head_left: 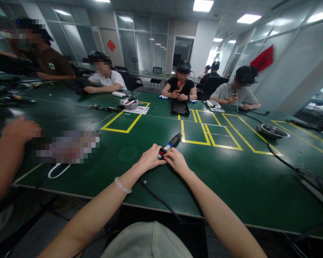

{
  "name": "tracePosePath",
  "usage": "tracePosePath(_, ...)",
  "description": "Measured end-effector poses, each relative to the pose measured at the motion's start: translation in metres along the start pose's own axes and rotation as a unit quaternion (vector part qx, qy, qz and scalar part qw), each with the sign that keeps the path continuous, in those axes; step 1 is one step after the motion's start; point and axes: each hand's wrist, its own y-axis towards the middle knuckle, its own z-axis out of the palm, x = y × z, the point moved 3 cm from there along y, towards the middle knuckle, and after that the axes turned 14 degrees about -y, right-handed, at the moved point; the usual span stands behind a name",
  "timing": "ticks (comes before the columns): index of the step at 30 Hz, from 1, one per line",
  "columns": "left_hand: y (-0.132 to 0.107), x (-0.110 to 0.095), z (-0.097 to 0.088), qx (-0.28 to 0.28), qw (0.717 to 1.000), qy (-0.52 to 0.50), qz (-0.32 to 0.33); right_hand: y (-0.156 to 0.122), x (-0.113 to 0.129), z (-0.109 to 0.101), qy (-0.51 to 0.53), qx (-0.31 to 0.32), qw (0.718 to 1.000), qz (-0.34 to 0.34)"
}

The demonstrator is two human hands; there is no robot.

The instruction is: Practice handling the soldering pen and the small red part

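Note:
An electric screwdriver [173, 141], black with a silver and blue band and some red at its rear, points away from me and slightly right over the green table [156, 186]. My left hand [151, 157] is closed around its rear end. From the other side, my right hand [177, 159] pinches the same rear part, thumb and fingertips together. The fingers of both hands meet there and cover part of the tool's back end. A thin bit shows at its far tip. Below my hands, a black cord [161, 200] runs toward the table's front edge.
Yellow tape outlines [196, 142] mark the table ahead. A blurred-out flat item [70, 145] lies left, near another person's arm [8, 157]. Several people sit across the table, one behind a black tray [180, 108]. A round metal-rimmed device [274, 131] with a cable stands right.

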Motion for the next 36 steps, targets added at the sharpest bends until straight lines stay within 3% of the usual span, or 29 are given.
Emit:
tracePosePath(11,0.002,-0.002,0.000,-0.014,0.999,0.018,-0.037,-0.005,0.006,-0.014,-0.018,-0.036,0.999,0.008)
tracePosePath(17,0.002,0.012,-0.015,-0.024,0.998,0.035,-0.054,-0.007,0.002,-0.021,-0.025,-0.028,0.999,0.026)
tracePosePath(21,0.003,0.039,-0.034,-0.039,0.992,0.055,-0.107,-0.008,0.001,-0.021,-0.029,-0.020,0.999,0.029)
tracePosePath(30,0.000,0.132,-0.083,-0.098,0.954,0.051,-0.279,-0.008,-0.003,-0.015,-0.035,-0.006,0.999,0.024)
tracePosePath(36,-0.011,0.150,-0.097,-0.175,0.926,0.060,-0.328,-0.007,-0.005,-0.012,-0.032,0.011,0.999,0.019)
